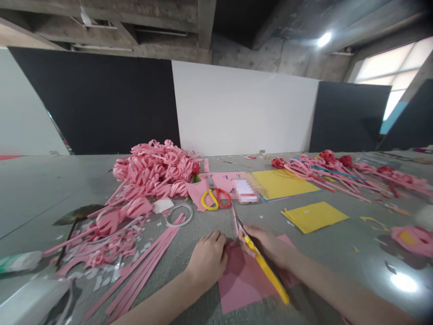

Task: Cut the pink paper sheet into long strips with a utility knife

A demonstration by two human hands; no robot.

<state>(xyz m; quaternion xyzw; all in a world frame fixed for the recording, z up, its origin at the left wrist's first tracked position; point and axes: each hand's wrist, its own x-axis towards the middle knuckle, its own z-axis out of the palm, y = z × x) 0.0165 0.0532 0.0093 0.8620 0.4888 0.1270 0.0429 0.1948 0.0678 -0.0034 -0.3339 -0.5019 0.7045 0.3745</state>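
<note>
My left hand has its fingers curled down at the left edge of a pink paper sheet, near a thin pink strip. My right hand grips a yellow-handled cutting tool over the sheet; its dark tip meets the narrow pink strip that runs away from me. What my left fingertips hold is hidden. Beyond my hands, scissors with one yellow and one red handle lie on pink paper beside a phone.
A big heap of curled pink paper strips stands at the back left. Long strips and a tape roll lie left of my hands. Yellow sheets lie to the right, with paper flowers behind them.
</note>
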